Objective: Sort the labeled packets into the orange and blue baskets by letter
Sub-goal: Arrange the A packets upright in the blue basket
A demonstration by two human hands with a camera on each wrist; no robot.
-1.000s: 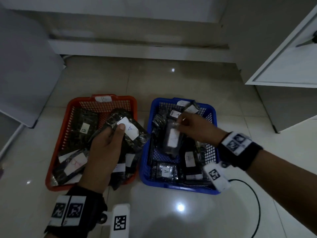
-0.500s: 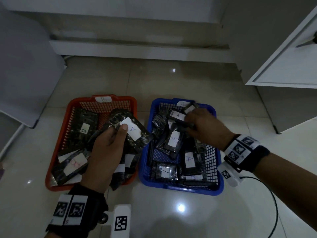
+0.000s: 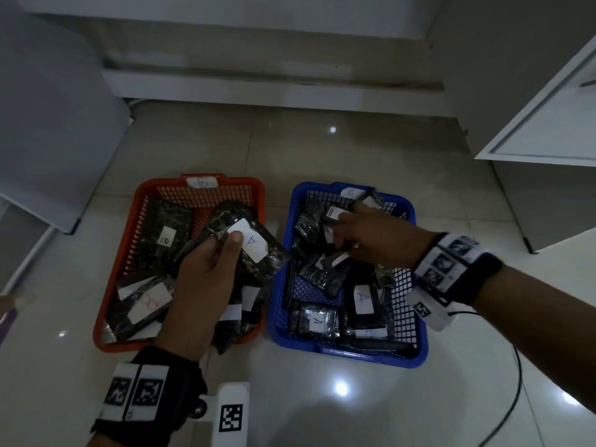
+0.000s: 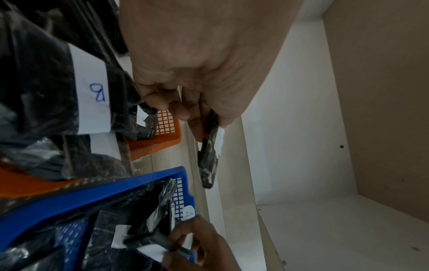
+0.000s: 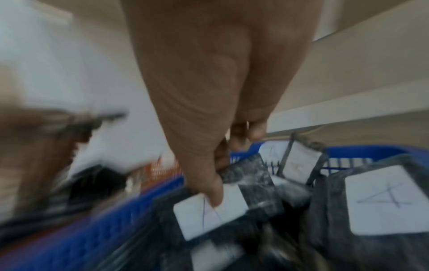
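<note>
My right hand (image 3: 371, 240) has moved deeper into the blue basket (image 3: 342, 354) since a second ago: then it held a packet up above the pile, and now it is down at the far end, thumb pressing the white label of an A packet (image 5: 210, 209) while the fingers curl behind its top edge. The wrist view is blurred, so I cannot tell whether I am letting that packet go or taking it up. Around it lie more packets marked A, and the basket's own tag (image 3: 351, 192) reads A too, so I judge this one is where it belongs.

My left hand (image 3: 206, 279) has barely shifted. It pinches a dark packet (image 3: 248, 250) by its near end, thumb on the corner of the label, which shows an A. It hovers over the orange basket (image 3: 125, 253), whose tag (image 3: 202, 182) reads B and where B packets (image 3: 167, 235) lie. So this held packet is over the wrong side; I judge it should cross to the blue basket next. Both baskets stand on the tiled floor (image 3: 322, 398), just beside each other.
</note>
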